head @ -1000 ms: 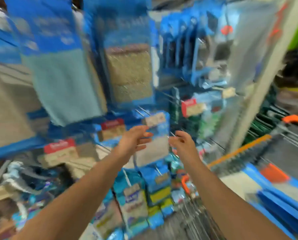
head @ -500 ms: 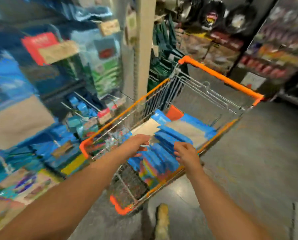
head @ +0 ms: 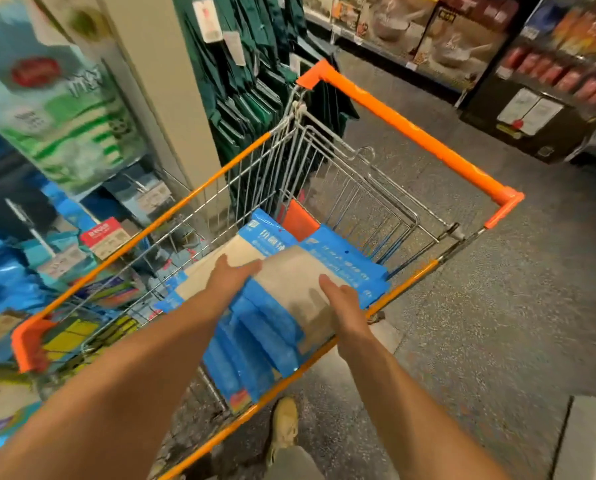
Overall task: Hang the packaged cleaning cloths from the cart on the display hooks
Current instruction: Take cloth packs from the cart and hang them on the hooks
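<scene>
An orange-rimmed wire cart (head: pixel 410 129) stands in front of me and holds a stack of packaged cleaning cloths, blue wrappers with beige cloth showing. The top package (head: pixel 289 282) lies flat on the pile, with more blue packs (head: pixel 255 344) fanned below it. My left hand (head: pixel 232 277) lies on the top package's left side with its fingers stretched out. At the package's right edge is my right hand (head: pixel 345 303), fingers straight. Neither hand is closed around a pack. The display hooks (head: pixel 29 226) with hanging packs are at the left, blurred.
A beige pillar (head: pixel 158 98) rises beside the cart's left side, with dark green hanging goods (head: pixel 251 81) behind it. Stocked shelves (head: pixel 462 39) line the far side of the grey aisle floor. My shoe (head: pixel 284 424) is under the cart's near corner.
The view swung from the hook display to the cart. Both empty hands came away from the hooks and went down onto the top package in the cart.
</scene>
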